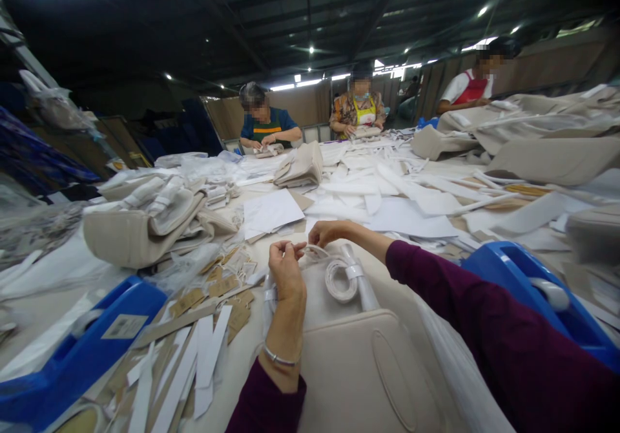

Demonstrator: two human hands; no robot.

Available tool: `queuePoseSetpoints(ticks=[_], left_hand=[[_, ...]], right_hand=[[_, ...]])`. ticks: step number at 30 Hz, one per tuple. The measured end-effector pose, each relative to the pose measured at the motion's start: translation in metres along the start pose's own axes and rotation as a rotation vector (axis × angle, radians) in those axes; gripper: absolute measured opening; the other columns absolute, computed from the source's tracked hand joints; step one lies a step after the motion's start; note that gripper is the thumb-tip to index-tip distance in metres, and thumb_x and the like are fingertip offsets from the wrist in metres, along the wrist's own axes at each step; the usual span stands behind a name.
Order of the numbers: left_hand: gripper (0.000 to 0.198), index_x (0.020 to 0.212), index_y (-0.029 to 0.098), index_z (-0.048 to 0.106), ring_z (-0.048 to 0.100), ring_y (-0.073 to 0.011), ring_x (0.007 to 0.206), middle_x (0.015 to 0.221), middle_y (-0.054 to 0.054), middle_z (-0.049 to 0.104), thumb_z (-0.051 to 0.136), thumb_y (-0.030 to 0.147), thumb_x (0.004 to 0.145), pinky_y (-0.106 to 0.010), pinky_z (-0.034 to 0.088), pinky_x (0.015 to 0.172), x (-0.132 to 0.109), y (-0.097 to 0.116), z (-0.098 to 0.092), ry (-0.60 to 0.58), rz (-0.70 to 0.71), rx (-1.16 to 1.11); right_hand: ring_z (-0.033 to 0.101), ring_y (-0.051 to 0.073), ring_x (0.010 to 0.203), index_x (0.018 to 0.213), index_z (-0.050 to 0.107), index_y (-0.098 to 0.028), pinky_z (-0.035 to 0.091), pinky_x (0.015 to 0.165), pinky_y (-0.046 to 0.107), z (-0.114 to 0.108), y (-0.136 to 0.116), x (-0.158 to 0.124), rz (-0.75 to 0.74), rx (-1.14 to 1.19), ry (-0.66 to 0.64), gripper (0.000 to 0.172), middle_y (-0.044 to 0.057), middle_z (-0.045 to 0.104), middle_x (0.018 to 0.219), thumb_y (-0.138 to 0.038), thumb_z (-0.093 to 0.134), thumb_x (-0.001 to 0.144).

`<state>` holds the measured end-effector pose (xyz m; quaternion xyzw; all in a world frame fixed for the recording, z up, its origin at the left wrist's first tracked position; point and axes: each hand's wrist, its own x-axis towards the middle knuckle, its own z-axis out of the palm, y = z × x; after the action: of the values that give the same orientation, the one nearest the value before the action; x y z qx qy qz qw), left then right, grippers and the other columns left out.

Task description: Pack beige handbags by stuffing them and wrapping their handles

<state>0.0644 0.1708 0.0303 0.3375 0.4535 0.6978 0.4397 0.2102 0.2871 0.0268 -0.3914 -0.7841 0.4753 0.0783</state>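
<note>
Dark roof beams and small bright lamps hang over a wide, crowded worktable. Along its far edge three people are at work: one in a dark top to the left, one in a yellow apron at the middle, one in a red apron to the right. Your room for moving is narrow. On the near left lies a blue tape dispenser, with white strips and brown tags between it and your left arm. On the near right, a second blue dispenser sits just beside your right sleeve. Farther left is a pile of beige bags; farther right, a larger beige heap. A short stretch of pale surface shows beyond your hands, up to a white sheet.

Directly before you, near and central, lies a beige bag, its top pointing away from you. A coiled white wrap rests at its top. Your left hand is nearly closed, thumb and fingertips pinched together at a thin pale strap. Your right hand bends over the strap from the far side, fingers curled; their tips are hidden, so its grip cannot be told.
</note>
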Motion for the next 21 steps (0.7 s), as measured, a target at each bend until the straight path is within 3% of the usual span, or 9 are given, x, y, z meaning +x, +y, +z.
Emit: queuePoseSetpoints(ticks=[8,12,17,21], left_hand=[[0.005,0.082,0.016,0.046,0.066,-0.0120,0.071,0.090,-0.005,0.064,0.049,0.019,0.080,-0.021,0.048,0.061,0.000,0.002,0.000,-0.017,-0.008,-0.045],[0.005,0.082,0.017,0.045,0.067,-0.0131,0.071,0.085,-0.005,0.065,0.049,0.020,0.080,-0.022,0.048,0.061,0.000,0.001,-0.001,-0.015,0.001,-0.032],[0.007,0.083,0.016,0.047,0.066,-0.0132,0.070,0.085,-0.004,0.065,0.051,0.021,0.080,-0.023,0.048,0.061,0.001,-0.001,-0.001,-0.023,0.047,-0.028],[0.008,0.084,0.017,0.048,0.066,-0.0128,0.070,0.086,-0.004,0.066,0.052,0.023,0.080,-0.024,0.048,0.063,0.002,-0.001,-0.001,-0.037,0.090,-0.056]], right_hand=[[0.050,0.010,0.057,0.064,0.069,-0.012,0.041,0.056,0.020,0.008,0.003,0.010,0.018,-0.021,-0.121,0.015,-0.004,0.062,0.058,-0.006,0.064,0.051],[0.049,0.009,0.056,0.069,0.069,-0.011,0.040,0.054,0.020,0.006,0.009,0.007,-0.006,0.042,-0.141,0.016,-0.003,0.062,0.061,-0.010,0.065,0.053],[0.056,0.011,0.065,0.094,0.069,-0.013,0.044,0.061,0.021,0.006,0.009,0.003,-0.090,0.169,-0.166,0.040,-0.001,0.067,0.077,-0.012,0.066,0.055],[0.058,0.012,0.068,0.086,0.068,-0.011,0.046,0.065,0.022,0.006,0.007,0.004,-0.131,0.246,-0.231,0.030,0.001,0.068,0.079,-0.015,0.067,0.057]])
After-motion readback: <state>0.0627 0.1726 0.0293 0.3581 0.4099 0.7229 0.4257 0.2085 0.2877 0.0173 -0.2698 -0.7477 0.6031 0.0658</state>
